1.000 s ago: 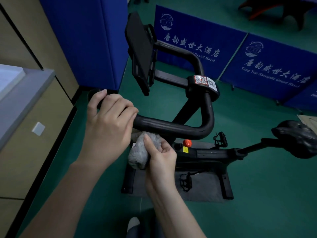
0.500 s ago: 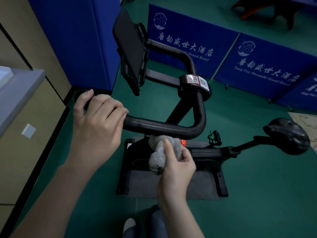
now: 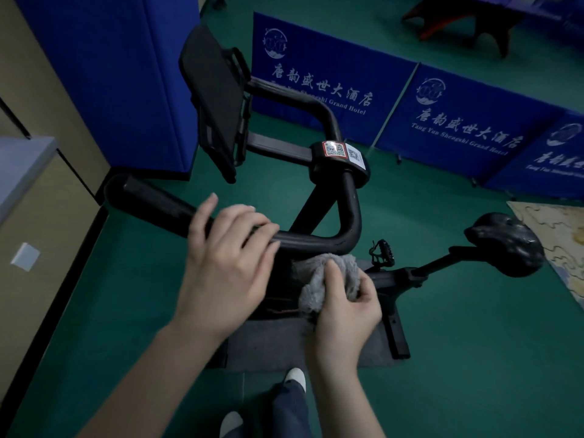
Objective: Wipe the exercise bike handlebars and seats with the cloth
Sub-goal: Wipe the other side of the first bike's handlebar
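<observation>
A black exercise bike stands on a green floor. Its curved black handlebar [image 3: 319,241] loops from a near grip at the left around to the stem. My left hand [image 3: 227,267] lies over the near bar, fingers curled on top of it. My right hand [image 3: 344,305] holds a bunched grey cloth [image 3: 328,273] pressed against the underside of the bar, close to the bend. The black seat [image 3: 505,245] sticks out to the right on its post, away from both hands. A dark tablet holder [image 3: 218,112] rises at the front.
Blue hotel banners [image 3: 458,121] fence the far side and a tall blue panel [image 3: 126,74] stands at the left. A beige cabinet wall [image 3: 41,248] runs along the left. The bike's base rests on a grey mat [image 3: 284,346]. My shoes and trouser legs [image 3: 290,406] are below.
My left hand slid right along the near bar, uncovering the grip end. My right hand carried the cloth right, under the bar toward the bend.
</observation>
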`<act>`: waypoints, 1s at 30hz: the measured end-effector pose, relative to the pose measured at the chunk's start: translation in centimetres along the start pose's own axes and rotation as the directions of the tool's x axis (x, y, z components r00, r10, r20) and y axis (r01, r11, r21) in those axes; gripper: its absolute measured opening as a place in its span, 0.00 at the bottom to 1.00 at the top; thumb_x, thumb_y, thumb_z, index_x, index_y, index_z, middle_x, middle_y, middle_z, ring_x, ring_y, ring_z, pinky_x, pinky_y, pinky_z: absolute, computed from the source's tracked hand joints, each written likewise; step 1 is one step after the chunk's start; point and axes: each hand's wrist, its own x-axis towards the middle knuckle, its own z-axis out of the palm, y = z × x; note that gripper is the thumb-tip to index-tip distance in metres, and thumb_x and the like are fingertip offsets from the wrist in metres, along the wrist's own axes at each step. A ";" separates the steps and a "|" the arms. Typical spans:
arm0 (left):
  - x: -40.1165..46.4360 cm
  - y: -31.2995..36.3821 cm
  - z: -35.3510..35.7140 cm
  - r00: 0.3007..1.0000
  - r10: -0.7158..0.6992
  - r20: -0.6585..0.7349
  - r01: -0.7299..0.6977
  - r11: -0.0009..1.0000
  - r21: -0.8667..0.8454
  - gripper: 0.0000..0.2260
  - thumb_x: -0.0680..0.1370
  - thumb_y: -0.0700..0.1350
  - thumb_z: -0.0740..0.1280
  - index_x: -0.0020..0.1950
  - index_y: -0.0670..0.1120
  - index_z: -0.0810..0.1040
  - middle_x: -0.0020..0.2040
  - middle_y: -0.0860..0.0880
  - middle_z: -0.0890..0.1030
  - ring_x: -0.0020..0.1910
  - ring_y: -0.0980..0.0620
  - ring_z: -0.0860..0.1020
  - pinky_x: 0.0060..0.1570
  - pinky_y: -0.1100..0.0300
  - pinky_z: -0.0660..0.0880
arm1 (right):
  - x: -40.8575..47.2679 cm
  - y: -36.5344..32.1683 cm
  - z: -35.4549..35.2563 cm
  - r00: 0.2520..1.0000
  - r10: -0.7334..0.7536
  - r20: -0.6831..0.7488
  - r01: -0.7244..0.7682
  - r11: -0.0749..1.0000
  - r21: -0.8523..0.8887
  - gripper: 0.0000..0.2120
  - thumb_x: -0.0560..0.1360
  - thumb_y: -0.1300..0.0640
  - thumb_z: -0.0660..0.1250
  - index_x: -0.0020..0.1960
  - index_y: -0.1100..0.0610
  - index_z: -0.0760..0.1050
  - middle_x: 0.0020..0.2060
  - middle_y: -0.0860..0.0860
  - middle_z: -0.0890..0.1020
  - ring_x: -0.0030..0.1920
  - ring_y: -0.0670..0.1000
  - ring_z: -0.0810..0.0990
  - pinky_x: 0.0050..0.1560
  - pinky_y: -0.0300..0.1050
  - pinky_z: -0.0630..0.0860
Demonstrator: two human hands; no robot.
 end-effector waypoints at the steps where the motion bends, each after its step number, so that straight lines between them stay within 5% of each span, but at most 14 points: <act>1: 0.0 0.4 0.5 1.000 -0.004 0.026 0.004 1.000 -0.020 0.10 0.78 0.46 0.64 0.53 0.44 0.81 0.51 0.49 0.80 0.56 0.47 0.76 0.72 0.46 0.56 | 0.1 -0.1 0.1 0.999 -0.036 -0.012 0.036 0.999 -0.019 0.02 0.73 0.63 0.71 0.45 0.59 0.79 0.40 0.57 0.83 0.42 0.53 0.81 0.50 0.54 0.80; 8: 0.0 0.9 2.3 0.997 -0.049 0.057 0.052 0.997 -0.063 0.11 0.78 0.50 0.63 0.54 0.46 0.80 0.50 0.51 0.80 0.52 0.49 0.77 0.66 0.53 0.60 | -0.4 0.4 0.5 0.972 -0.234 -0.028 0.229 0.967 -0.115 0.07 0.75 0.64 0.69 0.48 0.54 0.76 0.44 0.54 0.82 0.45 0.52 0.80 0.50 0.46 0.77; 11: -0.1 0.8 2.3 0.999 -0.044 0.032 0.045 0.997 -0.060 0.10 0.78 0.50 0.65 0.54 0.47 0.80 0.50 0.52 0.80 0.51 0.49 0.77 0.63 0.54 0.61 | 1.1 -0.6 0.0 0.963 -0.259 -0.073 0.251 0.962 -0.111 0.09 0.74 0.66 0.69 0.45 0.52 0.77 0.38 0.46 0.81 0.40 0.40 0.79 0.45 0.32 0.74; 13: -0.2 0.8 2.4 0.998 -0.047 0.028 0.049 0.997 -0.055 0.10 0.78 0.50 0.65 0.54 0.47 0.80 0.50 0.52 0.80 0.51 0.49 0.78 0.62 0.54 0.61 | 2.7 -1.3 -0.4 0.960 -0.269 -0.081 0.259 0.959 -0.116 0.08 0.74 0.65 0.69 0.45 0.52 0.78 0.40 0.48 0.82 0.41 0.40 0.80 0.45 0.31 0.74; 16: -0.2 0.9 2.5 0.998 -0.052 0.018 0.053 0.997 -0.054 0.10 0.78 0.50 0.65 0.53 0.47 0.80 0.49 0.52 0.80 0.51 0.49 0.78 0.61 0.54 0.62 | 3.3 -1.5 -0.5 0.939 -0.344 0.028 0.341 0.912 -0.229 0.06 0.73 0.63 0.71 0.47 0.53 0.80 0.46 0.56 0.82 0.45 0.48 0.81 0.48 0.39 0.77; 21: -0.2 0.9 2.7 0.998 -0.055 -0.012 0.054 0.997 -0.060 0.09 0.78 0.50 0.65 0.53 0.47 0.80 0.49 0.52 0.80 0.50 0.49 0.78 0.60 0.53 0.63 | 3.6 -2.1 -1.1 0.743 -0.569 0.353 0.669 0.606 -0.431 0.05 0.71 0.65 0.73 0.47 0.62 0.81 0.44 0.53 0.80 0.44 0.43 0.77 0.48 0.25 0.70; 26: -0.3 0.9 2.8 0.998 -0.058 -0.020 0.057 0.996 -0.071 0.09 0.78 0.50 0.65 0.53 0.47 0.80 0.49 0.52 0.80 0.50 0.49 0.78 0.59 0.54 0.62 | 6.9 -3.9 -1.4 0.714 -0.555 0.427 0.697 0.499 -0.515 0.05 0.72 0.64 0.73 0.48 0.61 0.82 0.42 0.53 0.80 0.41 0.38 0.76 0.45 0.24 0.67; 30: -0.3 1.0 2.8 0.998 -0.063 -0.019 0.061 0.995 -0.076 0.09 0.78 0.50 0.65 0.52 0.47 0.80 0.48 0.52 0.80 0.50 0.50 0.77 0.59 0.55 0.62 | 6.7 -4.6 -1.2 0.590 -0.481 0.648 0.807 0.372 -0.459 0.08 0.72 0.63 0.72 0.51 0.60 0.81 0.43 0.51 0.81 0.45 0.51 0.79 0.47 0.38 0.73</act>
